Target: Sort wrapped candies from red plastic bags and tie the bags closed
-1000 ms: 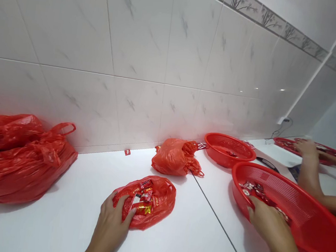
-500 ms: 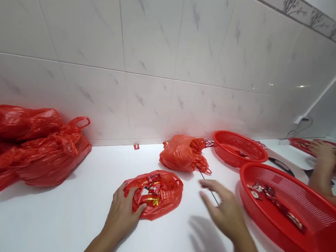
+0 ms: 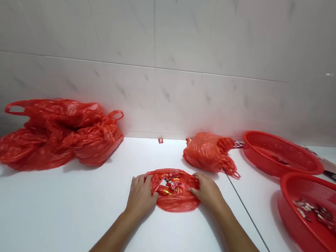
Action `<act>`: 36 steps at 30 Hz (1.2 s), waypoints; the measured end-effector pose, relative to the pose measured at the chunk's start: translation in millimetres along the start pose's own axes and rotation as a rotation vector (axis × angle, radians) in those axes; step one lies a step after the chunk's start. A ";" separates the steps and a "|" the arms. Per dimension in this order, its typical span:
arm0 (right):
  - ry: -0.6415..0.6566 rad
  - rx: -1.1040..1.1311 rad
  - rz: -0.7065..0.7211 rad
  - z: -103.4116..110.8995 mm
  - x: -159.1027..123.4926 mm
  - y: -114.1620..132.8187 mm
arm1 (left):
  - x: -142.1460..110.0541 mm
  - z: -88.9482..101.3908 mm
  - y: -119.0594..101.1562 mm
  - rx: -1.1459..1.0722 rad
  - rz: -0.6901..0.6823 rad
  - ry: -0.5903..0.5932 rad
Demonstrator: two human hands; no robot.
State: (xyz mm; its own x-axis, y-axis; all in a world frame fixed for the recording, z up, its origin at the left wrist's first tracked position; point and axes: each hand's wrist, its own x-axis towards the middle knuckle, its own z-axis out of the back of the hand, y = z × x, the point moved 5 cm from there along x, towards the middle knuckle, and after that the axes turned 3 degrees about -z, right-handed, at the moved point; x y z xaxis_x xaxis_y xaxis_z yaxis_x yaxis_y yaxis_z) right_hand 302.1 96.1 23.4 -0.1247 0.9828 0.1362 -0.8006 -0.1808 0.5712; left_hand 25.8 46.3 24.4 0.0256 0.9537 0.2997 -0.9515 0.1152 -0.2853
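A small red plastic bag point(image 3: 174, 199) lies open on the white counter point(image 3: 55, 210), with several red and gold wrapped sweets point(image 3: 169, 184) showing in its mouth. My left hand point(image 3: 141, 195) grips the bag's left edge, fingers curled on the plastic. On the bag's right edge rests my right hand point(image 3: 208, 192), its fingers closed on the plastic there. Both hands flank the bag's opening.
A tied red bag point(image 3: 210, 153) sits behind, by the tiled wall. Larger red bags point(image 3: 63, 138) are heaped at the left. Two red mesh baskets stand at the right, the far one point(image 3: 280, 155) and the near one point(image 3: 317, 228) holding several sweets. One loose sweet point(image 3: 160, 140) lies by the wall.
My right hand has left the near basket, crossed the counter to the left and taken hold of the small bag's right edge. The view has swung left; the other person's hands are out of sight.
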 end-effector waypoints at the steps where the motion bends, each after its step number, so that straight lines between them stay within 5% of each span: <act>1: 0.003 0.022 -0.011 -1.1 0.6 -3.6 | 0.4 3.2 1.0 0.004 0.007 0.009; 7: -0.134 0.204 -0.011 2.3 7.2 -8.7 | -0.3 19.2 18.7 -0.019 0.077 0.037; 11: -0.294 0.689 -0.001 16.1 4.7 -16.6 | -2.6 29.2 32.0 -0.057 0.157 -0.013; 17: -0.188 0.955 0.026 15.8 6.4 -17.6 | 5.4 37.1 38.8 -0.205 0.171 -0.104; 26: -0.014 1.343 0.071 18.5 3.9 -18.0 | -7.0 64.7 17.3 -0.350 0.026 -0.398; 32: -0.033 1.471 0.030 12.3 1.3 -23.3 | -13.6 71.2 18.7 -0.445 0.085 -0.446; 36: 0.032 1.628 0.005 -7.1 2.1 -23.2 | -12.3 59.1 19.5 -0.571 0.074 -0.391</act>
State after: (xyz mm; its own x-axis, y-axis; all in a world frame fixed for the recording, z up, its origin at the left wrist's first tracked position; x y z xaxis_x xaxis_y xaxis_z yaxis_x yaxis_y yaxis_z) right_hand 316.2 102.6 4.7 -0.1535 0.9786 0.1368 0.6287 -0.0101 0.7776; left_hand -11.2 20.4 68.9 -0.2475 0.8070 0.5362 -0.6335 0.2839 -0.7198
